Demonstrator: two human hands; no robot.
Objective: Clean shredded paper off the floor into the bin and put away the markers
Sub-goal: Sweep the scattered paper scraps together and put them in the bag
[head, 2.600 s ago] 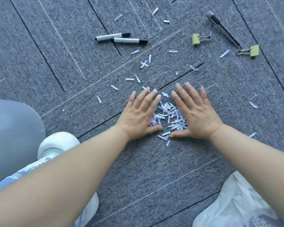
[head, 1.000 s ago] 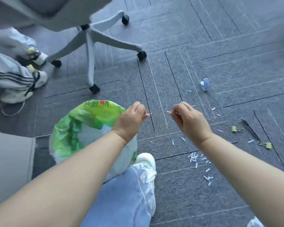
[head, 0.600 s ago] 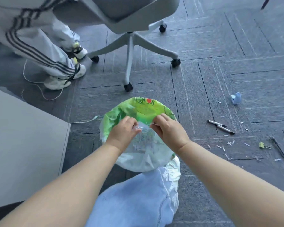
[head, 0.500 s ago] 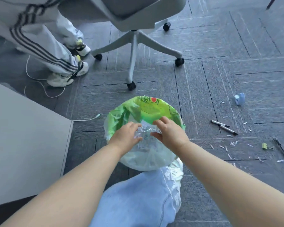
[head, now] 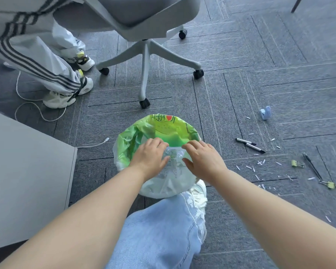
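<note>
The bin (head: 161,126), lined with a green and clear plastic bag, stands on the grey carpet just ahead of my knee. My left hand (head: 150,157) and my right hand (head: 201,158) hover side by side over its mouth, palms down, fingers spread and holding nothing. Paper shreds lie inside the bag between them. More shredded paper (head: 258,166) is scattered on the carpet to the right. Two white markers with black caps (head: 249,145) lie beyond the shreds, right of the bin.
An office chair base (head: 144,74) on castors stands behind the bin, a seated person's legs and shoes (head: 60,98) at far left. A grey cabinet (head: 27,171) is at left. Yellow binder clips (head: 297,163), black tongs (head: 311,167), a blue clip (head: 265,113) and a white cable (head: 93,145) lie around.
My hands gathered shreds on the carpet, carried them in closed fists to the bin, and have opened their fingers over it, letting the shreds fall in.
</note>
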